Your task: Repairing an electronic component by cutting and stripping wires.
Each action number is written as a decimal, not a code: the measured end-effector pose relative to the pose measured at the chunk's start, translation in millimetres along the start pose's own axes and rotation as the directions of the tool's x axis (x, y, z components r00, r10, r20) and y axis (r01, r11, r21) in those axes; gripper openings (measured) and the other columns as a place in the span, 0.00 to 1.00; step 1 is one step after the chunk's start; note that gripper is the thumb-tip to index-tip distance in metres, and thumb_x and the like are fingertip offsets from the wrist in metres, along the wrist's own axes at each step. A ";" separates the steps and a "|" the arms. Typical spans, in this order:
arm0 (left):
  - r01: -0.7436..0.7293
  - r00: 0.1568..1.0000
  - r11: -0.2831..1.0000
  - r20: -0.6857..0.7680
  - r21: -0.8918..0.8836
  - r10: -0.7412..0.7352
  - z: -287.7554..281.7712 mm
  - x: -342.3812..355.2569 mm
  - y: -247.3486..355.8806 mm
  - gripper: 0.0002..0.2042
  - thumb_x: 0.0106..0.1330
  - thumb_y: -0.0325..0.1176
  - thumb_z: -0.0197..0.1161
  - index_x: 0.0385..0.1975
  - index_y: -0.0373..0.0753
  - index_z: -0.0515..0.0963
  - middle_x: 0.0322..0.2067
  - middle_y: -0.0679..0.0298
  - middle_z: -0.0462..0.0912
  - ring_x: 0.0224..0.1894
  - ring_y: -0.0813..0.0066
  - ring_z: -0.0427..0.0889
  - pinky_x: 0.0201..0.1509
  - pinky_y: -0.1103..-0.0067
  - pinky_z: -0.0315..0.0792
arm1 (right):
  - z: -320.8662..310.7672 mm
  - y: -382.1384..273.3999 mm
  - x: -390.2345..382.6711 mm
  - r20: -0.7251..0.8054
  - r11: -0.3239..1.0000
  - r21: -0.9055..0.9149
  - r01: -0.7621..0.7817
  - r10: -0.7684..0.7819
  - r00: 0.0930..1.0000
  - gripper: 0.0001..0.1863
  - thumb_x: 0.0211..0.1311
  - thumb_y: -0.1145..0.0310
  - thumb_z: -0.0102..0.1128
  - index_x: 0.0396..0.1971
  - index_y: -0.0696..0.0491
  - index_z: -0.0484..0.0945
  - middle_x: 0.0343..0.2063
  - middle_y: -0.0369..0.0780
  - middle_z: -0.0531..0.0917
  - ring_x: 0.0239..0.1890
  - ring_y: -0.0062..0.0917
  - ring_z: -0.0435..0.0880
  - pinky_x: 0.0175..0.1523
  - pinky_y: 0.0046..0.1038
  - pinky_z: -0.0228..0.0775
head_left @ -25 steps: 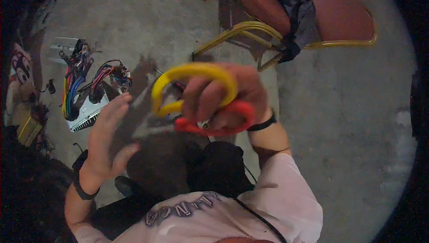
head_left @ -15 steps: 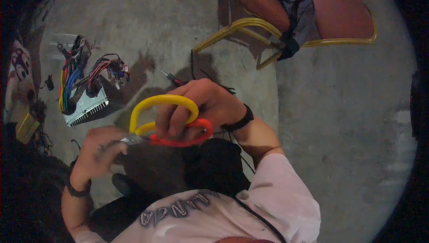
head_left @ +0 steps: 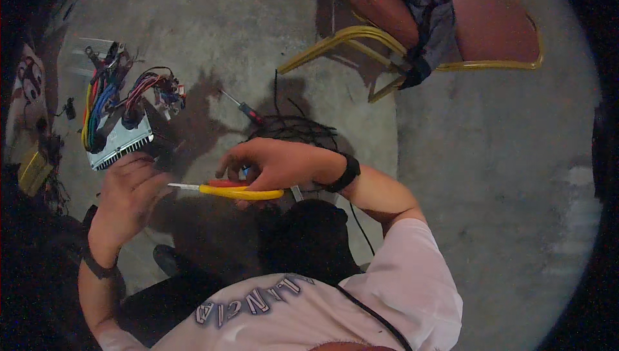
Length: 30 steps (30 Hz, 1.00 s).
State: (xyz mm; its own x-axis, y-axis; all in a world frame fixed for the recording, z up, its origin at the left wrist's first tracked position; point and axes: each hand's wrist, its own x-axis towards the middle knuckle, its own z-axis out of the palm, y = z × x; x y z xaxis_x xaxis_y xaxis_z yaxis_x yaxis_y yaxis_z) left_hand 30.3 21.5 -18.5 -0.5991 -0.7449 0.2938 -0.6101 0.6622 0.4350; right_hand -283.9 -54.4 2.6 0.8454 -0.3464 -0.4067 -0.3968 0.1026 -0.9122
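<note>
My right hand point(head_left: 277, 165) is closed around scissors point(head_left: 232, 191) with big looped handles, one yellow and one red. They lie nearly level and edge-on, their short silver blades pointing left. Just left of the blade tip is my left hand point(head_left: 132, 193), fingers curled together; anything between them is too small or hidden to make out. Beyond the left hand, a finned silver controller box point(head_left: 122, 143) rests on the floor with bundles of coloured wires point(head_left: 100, 109) coming from it. A second finned metal box point(head_left: 97, 48) is partly covered by those wires.
A screwdriver point(head_left: 244, 108) lies on the concrete floor point(head_left: 490, 177) beside a tangle of black cable point(head_left: 300, 128). Red-cushioned chairs point(head_left: 496, 25) with yellow frames stand at the far right, a dark garment point(head_left: 429, 22) draped over one. A yellow box point(head_left: 35, 169) sits at far left.
My right hand has turned the scissors from showing their open loops to edge-on. My left hand has shifted slightly left and away from the blades, toward the controller box.
</note>
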 end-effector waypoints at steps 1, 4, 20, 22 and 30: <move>0.001 1.000 0.999 0.003 0.032 -0.001 4.2 -6.2 -1.1 0.14 0.53 0.33 0.72 0.40 0.37 0.82 0.32 0.58 0.82 0.43 0.54 0.83 0.53 0.62 0.78 | -0.3 -8.2 6.4 0.008 0.991 -0.136 0.018 -0.017 1.000 0.31 0.60 0.61 0.76 0.59 0.60 0.77 0.37 0.41 0.87 0.39 0.23 0.87 0.42 0.27 0.79; -0.020 1.000 0.990 0.026 0.143 0.016 1.7 -12.4 -3.0 0.17 0.52 0.32 0.72 0.42 0.38 0.82 0.36 0.58 0.84 0.46 0.54 0.84 0.55 0.62 0.78 | 8.9 -13.0 21.1 0.023 0.960 -0.278 0.043 -0.038 0.999 0.29 0.59 0.60 0.77 0.57 0.58 0.79 0.34 0.39 0.87 0.35 0.18 0.83 0.41 0.27 0.77; 0.370 0.648 0.928 -0.704 -0.043 -0.291 -24.9 -75.6 -67.2 0.13 0.74 0.34 0.65 0.53 0.36 0.78 0.48 0.60 0.75 0.48 0.70 0.76 0.54 0.74 0.72 | 33.4 9.7 4.2 -0.385 0.746 -0.661 -0.076 -0.250 0.888 0.34 0.50 0.74 0.73 0.62 0.52 0.78 0.48 0.46 0.84 0.46 0.39 0.87 0.48 0.35 0.80; 0.423 0.639 0.901 -0.675 -0.094 -0.370 -22.8 -73.0 -68.6 0.12 0.74 0.32 0.64 0.53 0.36 0.78 0.48 0.60 0.75 0.47 0.71 0.76 0.53 0.74 0.72 | 34.5 9.6 8.0 -0.418 0.678 -0.732 -0.070 -0.365 0.832 0.35 0.49 0.74 0.73 0.63 0.52 0.77 0.48 0.46 0.84 0.48 0.41 0.87 0.49 0.36 0.81; 0.264 0.629 0.828 -0.562 -0.495 -0.537 -4.4 -62.0 -76.6 0.23 0.74 0.39 0.65 0.64 0.38 0.70 0.57 0.58 0.75 0.59 0.68 0.75 0.61 0.71 0.73 | 38.4 -11.6 29.8 -0.356 0.567 -0.823 -0.041 -0.457 0.815 0.37 0.49 0.66 0.78 0.64 0.50 0.77 0.48 0.46 0.84 0.44 0.41 0.88 0.45 0.36 0.83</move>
State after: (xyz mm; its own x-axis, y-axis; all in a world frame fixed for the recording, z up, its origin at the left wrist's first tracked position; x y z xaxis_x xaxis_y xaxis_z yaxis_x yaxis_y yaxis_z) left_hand 116.5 16.6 -66.2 0.2418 -0.8701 0.4295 -0.4066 0.3110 0.8590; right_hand -240.3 -30.1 -0.9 0.7431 -0.6611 0.1034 -0.5543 -0.6947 -0.4585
